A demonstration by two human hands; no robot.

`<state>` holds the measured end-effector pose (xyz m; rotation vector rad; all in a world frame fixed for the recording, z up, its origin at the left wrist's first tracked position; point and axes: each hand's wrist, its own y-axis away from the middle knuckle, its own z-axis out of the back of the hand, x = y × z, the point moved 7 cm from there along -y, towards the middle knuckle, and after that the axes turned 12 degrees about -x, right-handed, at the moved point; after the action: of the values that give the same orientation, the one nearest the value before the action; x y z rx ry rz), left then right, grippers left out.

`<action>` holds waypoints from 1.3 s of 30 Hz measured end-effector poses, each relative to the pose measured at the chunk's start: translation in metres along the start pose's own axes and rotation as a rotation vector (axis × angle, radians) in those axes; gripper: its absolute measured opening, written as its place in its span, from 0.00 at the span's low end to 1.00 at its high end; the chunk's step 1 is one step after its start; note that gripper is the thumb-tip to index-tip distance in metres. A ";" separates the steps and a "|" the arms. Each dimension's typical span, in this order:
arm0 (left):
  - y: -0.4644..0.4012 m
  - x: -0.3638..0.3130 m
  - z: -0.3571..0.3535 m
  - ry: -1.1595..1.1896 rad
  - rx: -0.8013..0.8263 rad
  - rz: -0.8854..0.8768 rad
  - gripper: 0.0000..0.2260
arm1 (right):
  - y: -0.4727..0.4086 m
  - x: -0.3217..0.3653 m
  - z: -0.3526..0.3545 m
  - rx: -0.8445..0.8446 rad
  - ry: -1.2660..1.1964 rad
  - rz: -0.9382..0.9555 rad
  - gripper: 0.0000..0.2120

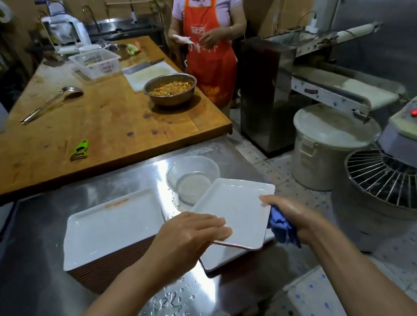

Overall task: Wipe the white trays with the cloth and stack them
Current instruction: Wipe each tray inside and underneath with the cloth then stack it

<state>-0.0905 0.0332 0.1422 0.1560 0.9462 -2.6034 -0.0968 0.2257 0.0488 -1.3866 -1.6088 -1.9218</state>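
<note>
At about nine o'clock from the middle of the steel counter (pixel 48 224) stands a tall stack of trays (pixel 109 228), white on top with brown edges showing down its side and an orange smear near the far rim of the topmost one. Just right of it, the left hand (pixel 187 239) grips the near left edge of a single white tray (pixel 237 208), fingers lying flat over its inner face and the thumb hidden beneath. That tray is tilted, its far corner at twelve o'clock raised, above another white tray (pixel 218 260) lying flat on the counter. At three o'clock of the held tray, the right hand (pixel 290 213) holds a bunched blue cloth (pixel 281 228) against the tray's right rim, fingertips on the rim. Behind, at twelve o'clock, a clear plastic bowl (pixel 192 178) sits on the counter. Water droplets (pixel 170 306) lie at six o'clock.
</note>
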 end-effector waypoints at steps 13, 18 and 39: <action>0.042 0.073 -0.034 -0.384 0.160 0.412 0.28 | -0.060 -0.096 0.019 -0.375 0.201 -0.097 0.11; 0.070 0.102 0.005 -0.422 -0.003 0.652 0.23 | -0.074 -0.116 0.007 -0.392 0.178 -0.125 0.14; 0.149 0.140 0.061 -0.439 -0.084 0.842 0.17 | -0.034 -0.091 -0.036 -0.310 0.219 -0.082 0.21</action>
<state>-0.1631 -0.1538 0.0687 -0.0399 0.6337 -1.7180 -0.0926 0.1742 -0.0404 -1.1758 -1.3285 -2.3579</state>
